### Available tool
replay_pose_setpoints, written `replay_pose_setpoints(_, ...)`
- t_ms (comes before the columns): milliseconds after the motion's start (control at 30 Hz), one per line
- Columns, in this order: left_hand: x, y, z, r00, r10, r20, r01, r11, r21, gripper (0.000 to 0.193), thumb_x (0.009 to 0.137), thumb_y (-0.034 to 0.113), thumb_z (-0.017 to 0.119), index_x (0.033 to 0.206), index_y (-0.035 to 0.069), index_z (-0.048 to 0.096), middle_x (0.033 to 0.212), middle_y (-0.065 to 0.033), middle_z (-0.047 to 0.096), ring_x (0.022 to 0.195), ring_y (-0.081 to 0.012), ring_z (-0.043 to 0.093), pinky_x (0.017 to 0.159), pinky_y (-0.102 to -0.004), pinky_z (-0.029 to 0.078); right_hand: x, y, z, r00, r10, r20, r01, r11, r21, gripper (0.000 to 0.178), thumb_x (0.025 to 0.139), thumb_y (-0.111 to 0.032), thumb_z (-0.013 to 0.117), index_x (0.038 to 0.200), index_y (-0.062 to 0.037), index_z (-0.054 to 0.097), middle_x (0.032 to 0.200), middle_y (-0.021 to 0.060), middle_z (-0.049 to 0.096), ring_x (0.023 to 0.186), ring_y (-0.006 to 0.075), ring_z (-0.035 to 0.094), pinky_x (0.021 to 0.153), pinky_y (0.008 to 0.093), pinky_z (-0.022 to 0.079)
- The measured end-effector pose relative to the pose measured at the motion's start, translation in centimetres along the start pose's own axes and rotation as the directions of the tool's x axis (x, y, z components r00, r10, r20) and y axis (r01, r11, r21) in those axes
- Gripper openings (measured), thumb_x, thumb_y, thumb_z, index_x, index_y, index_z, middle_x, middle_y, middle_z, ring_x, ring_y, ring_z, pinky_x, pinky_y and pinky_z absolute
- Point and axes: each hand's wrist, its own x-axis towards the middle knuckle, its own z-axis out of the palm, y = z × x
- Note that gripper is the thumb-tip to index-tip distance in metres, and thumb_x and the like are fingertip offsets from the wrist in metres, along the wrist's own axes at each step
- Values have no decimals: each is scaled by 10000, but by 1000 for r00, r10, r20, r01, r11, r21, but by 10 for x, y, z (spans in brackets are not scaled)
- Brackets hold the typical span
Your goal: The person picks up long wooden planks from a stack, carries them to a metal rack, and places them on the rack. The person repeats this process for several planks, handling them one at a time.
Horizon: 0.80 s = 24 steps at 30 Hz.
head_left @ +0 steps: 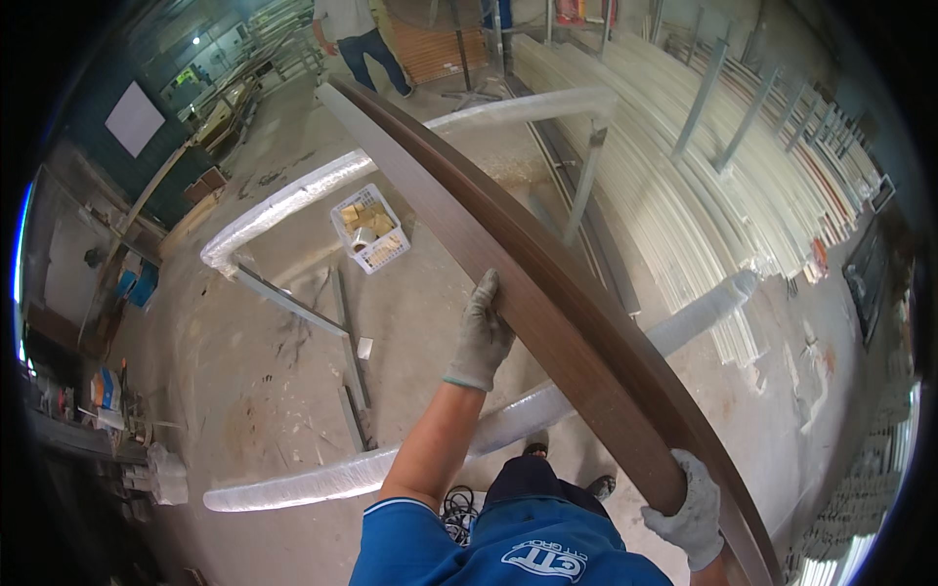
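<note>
A long brown wood-grain board (547,337) slants from the upper middle down to the lower right in front of me. Along its right side runs a darker brown length (606,303); I cannot tell whether the two are joined. My left hand (481,332), in a grey work glove, grips the board's left edge around its middle, some fingers hidden by it. Down at the near end my gloved right hand (689,510) is closed around the board. Below the board, a rack of padded bars (342,479) wrapped in clear film stands on the floor.
A white plastic basket (374,256) holding tape rolls sits inside the rack. Long pale profiles (674,215) are stacked at the right between metal posts (702,98). Another person (363,44) stands beyond the board's far end. A workbench (68,430) lines the left.
</note>
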Motion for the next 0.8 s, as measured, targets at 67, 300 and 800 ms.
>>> replay_pose_setpoints(67, 1, 4, -3, 996, 87, 36, -87, 996, 6, 429, 960, 264, 670, 1318, 61, 545, 1205, -89, 650, 1174, -254, 608, 1042, -444, 486, 13, -5, 0, 995, -12, 101, -7, 982, 187, 799, 569, -234, 845, 1273, -11, 539, 1119, 184, 638, 991, 358, 666, 854, 410, 545)
replay_pose_setpoints(300, 2, 9, -8, 955, 257, -149, -200, 926, 319, 333, 941, 156, 669, 1235, 42, 562, 1130, -82, 660, 1071, -199, 629, 947, -383, 539, 52, -24, 32, 971, 21, 238, -101, 939, 329, 749, 655, -313, 867, 1264, 1, 564, 1184, 192, 636, 1060, 363, 648, 902, 414, 532)
replay_pose_setpoints(800, -5, 13, 10, 863, 487, -133, -336, 750, 569, 700, 817, 119, 798, 1388, 6, 410, 1216, -147, 604, 1127, -257, 598, 959, -382, 506, 14, 64, -27, 1000, -14, -23, 6, 943, -333, 1058, 496, -339, 934, 1419, -65, 495, 1291, 166, 603, 1150, 372, 598, 967, 446, 498)
